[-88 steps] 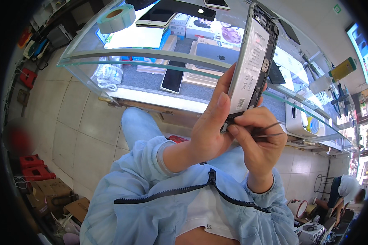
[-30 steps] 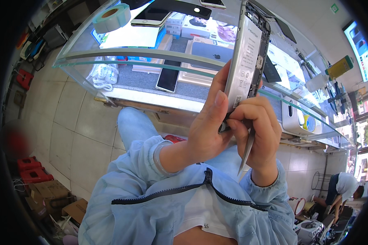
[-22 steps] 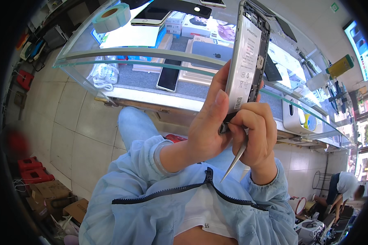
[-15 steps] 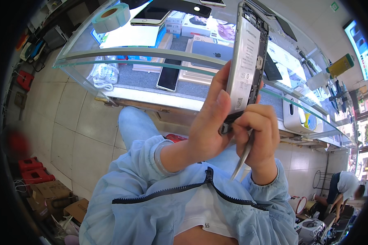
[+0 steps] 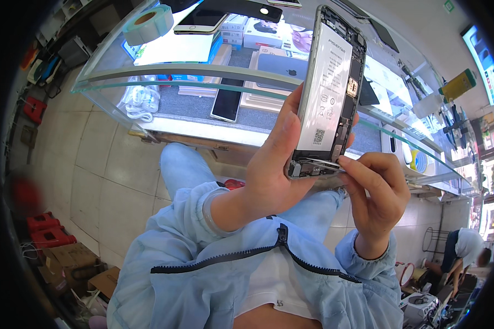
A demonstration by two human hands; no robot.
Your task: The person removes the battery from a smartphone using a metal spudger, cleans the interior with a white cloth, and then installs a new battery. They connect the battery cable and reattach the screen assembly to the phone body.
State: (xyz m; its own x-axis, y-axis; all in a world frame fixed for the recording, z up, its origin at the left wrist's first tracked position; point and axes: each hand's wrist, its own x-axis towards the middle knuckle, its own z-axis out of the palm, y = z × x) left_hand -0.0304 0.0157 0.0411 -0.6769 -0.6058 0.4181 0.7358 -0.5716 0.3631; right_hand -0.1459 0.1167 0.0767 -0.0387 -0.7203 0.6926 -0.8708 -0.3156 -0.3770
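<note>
Opened phone [image 5: 330, 93] held upright at centre-right of frame, back off, white battery w/ grey print facing up. Left hand [image 5: 274, 175] clamped round its lower left edge, thumb along the side. Right hand [image 5: 376, 194] pinched together on thin metal tweezers [image 5: 319, 163], tips lying across the phone's bottom end, by the small parts there.

Risks, as judged: tweezer tip slipping onto the battery and nicking it, if pushed w/ force; a thin cable at the bottom end tearing, if pulled at an angle; phone dropping to the tiled floor, since held over the lap w/ one-hand grip only.

Packages etc.: pale green tape roll [image 5: 147, 23] upper left, on the glass counter [image 5: 164, 74]. Flat white boxes [image 5: 269, 35] w/ picture fronts at top centre, under the glass. Dark phone [image 5: 228, 101] lying flat inside, centre-left. Yellow-green bottle [image 5: 456, 85] upper right. Small green sign [image 5: 449, 6] at top right edge. Red boxes [image 5: 44, 230] and brown cartons [image 5: 66, 263] lower left on floor.
</note>
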